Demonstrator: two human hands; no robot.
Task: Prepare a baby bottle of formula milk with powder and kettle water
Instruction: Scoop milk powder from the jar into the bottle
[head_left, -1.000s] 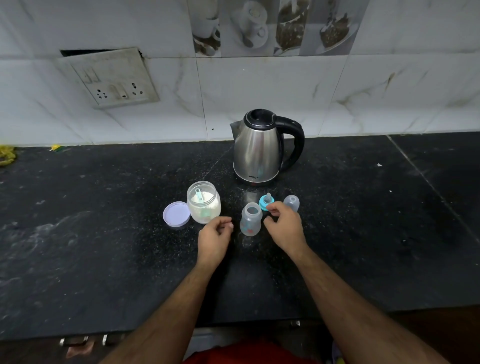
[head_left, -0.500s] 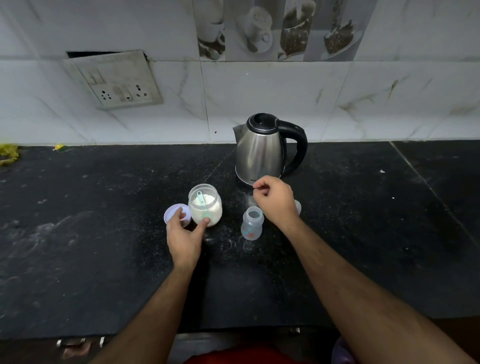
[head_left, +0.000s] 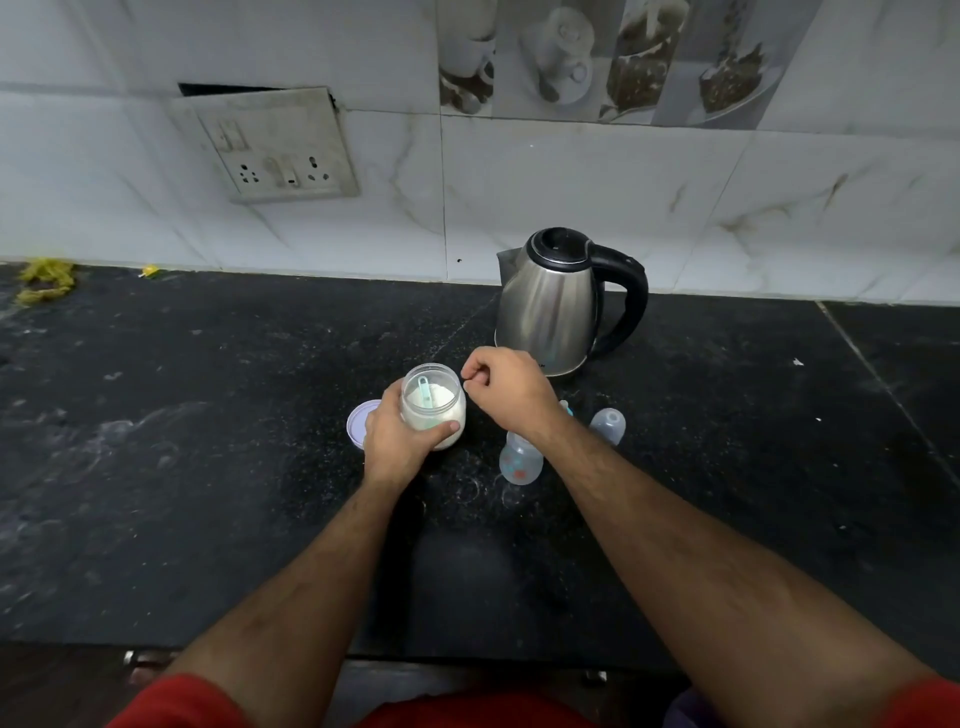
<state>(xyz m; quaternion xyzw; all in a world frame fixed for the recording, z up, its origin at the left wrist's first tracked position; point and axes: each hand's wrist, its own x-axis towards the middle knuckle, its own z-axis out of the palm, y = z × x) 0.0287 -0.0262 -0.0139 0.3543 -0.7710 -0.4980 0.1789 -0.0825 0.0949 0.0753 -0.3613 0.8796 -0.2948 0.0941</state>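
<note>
Kettle (head_left: 550, 306) at back of counter (head_left: 208, 467), probably heavy; best taken by black handle. Powder jar (head_left: 434, 410), light and smooth, grasped by left hand (head_left: 397, 441). Right hand (head_left: 506, 389) curled, seemingly empty. Bottle (head_left: 519, 460) upright, partly hidden.

- My left hand (head_left: 400, 436) grips the open powder jar (head_left: 434, 405) at frame centre; a teal scoop (head_left: 425, 388) stands in the white powder.
- The jar's lilac lid (head_left: 357, 422) lies just left, partly behind my hand.
- My right hand (head_left: 506, 387) hovers beside the jar's rim, fingers curled, holding nothing I can make out.
- The baby bottle (head_left: 520, 461) stands under my right wrist, its clear cap (head_left: 608, 423) further right.
- The steel kettle (head_left: 556, 304) stands behind, on the black counter (head_left: 208, 467).
</note>
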